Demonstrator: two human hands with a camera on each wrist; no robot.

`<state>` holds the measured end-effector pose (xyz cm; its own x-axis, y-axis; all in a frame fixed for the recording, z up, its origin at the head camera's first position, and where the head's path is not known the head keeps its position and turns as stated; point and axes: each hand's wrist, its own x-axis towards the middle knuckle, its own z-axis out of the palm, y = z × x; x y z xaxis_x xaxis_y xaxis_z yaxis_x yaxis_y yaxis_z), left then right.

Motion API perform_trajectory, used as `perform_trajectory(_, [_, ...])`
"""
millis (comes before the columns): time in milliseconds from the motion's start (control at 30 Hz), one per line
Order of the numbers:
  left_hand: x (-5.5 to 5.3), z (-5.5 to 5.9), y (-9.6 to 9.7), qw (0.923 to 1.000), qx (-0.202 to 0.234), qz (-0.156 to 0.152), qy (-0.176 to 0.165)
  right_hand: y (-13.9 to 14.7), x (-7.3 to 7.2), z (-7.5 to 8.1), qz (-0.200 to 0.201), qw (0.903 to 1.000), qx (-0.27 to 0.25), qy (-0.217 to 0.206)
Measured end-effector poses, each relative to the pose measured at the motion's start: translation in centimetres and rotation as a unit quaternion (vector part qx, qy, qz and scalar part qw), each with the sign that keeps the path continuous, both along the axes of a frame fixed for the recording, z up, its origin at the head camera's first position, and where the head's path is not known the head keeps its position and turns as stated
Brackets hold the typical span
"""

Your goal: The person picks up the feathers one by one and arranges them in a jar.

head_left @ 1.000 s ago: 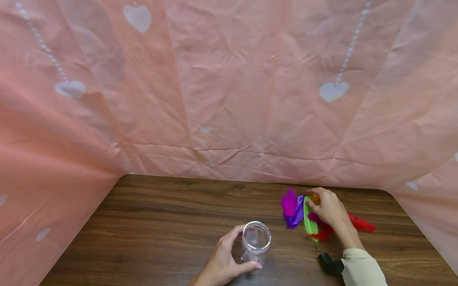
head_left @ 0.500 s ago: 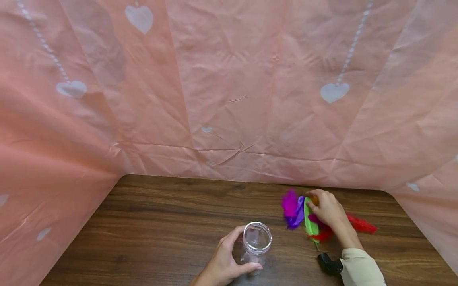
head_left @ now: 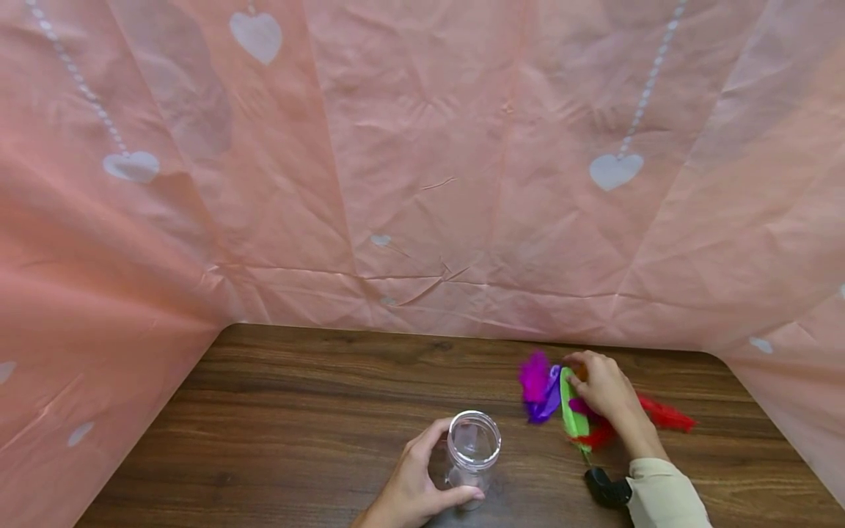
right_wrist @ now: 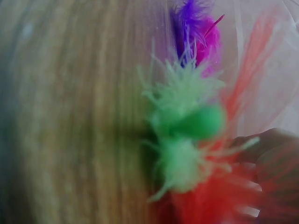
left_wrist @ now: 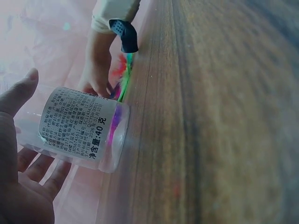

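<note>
My left hand (head_left: pixel 412 477) grips a clear jar (head_left: pixel 472 465) that stands on the table, thumb on the near side and fingers on the far side. The left wrist view shows its printed white label (left_wrist: pixel 77 123). To the right, my right hand (head_left: pixel 607 385) reaches down into a cluster of bright feathers, thumb and index finger around an orange feather (head_left: pixel 582 372) and the top of a green feather (head_left: pixel 573 411). Whether they pinch one I cannot tell. A purple feather (head_left: pixel 545 400) and a magenta feather (head_left: pixel 533 375) lie left of the fingers; red feathers (head_left: pixel 667 415) stick out beneath the hand.
The dark wooden table (head_left: pixel 297 425) ends at the back and sides against a pink cloth (head_left: pixel 422 183) printed with white hearts. A black device (head_left: pixel 607 488) sits at the right wrist by the beige sleeve (head_left: pixel 667 491), close to the green feather's quill.
The green feather's upper end has shifted slightly toward me, and less of the orange feather shows between the right fingers. The left hand and jar have stayed put.
</note>
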<state>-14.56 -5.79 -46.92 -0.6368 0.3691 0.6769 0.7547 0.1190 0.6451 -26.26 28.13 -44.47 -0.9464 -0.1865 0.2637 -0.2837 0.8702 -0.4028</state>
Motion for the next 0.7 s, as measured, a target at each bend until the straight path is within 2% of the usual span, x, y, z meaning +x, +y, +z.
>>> perform_trajectory(433, [-0.08,-0.15,-0.05,1.0000,-0.003,0.004,-0.005,0.25,-0.02,-0.06,-0.007,0.9997,-0.021,0.009])
perform_trajectory(700, [-0.11,-0.09,-0.05,1.0000,-0.002,0.002,-0.004,0.29,0.37,0.48,-0.024,0.9986,-0.046,0.013])
